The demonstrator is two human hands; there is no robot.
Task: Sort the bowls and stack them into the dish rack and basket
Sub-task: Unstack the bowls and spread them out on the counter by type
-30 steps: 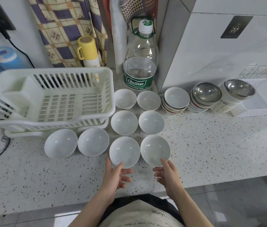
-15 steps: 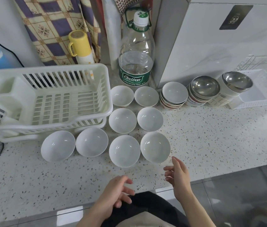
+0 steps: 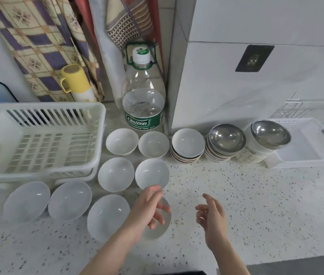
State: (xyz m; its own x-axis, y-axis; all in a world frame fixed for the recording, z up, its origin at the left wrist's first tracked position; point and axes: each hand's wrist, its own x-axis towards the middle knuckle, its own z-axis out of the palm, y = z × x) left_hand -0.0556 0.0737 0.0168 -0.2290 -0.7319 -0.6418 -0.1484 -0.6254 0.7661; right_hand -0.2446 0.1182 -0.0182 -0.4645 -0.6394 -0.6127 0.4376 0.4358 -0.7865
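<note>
Presently, eight white bowls (image 3: 116,174) are sitting mouth-up in paired rows on the speckled counter (image 3: 256,205), beside the white dish rack (image 3: 44,139); round, they are showing no long axis. The left hand (image 3: 149,209) is hovering, fingers loosely spread, over the nearest-right bowl (image 3: 157,231), while the right hand (image 3: 212,217) is hanging open, gripping nothing.

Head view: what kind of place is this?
Most likely a home kitchen counter: a speckled white stone countertop, a white slotted plastic dish rack, loose white ceramic bowls, and stacked steel-lined bowls by a tiled wall.
</note>
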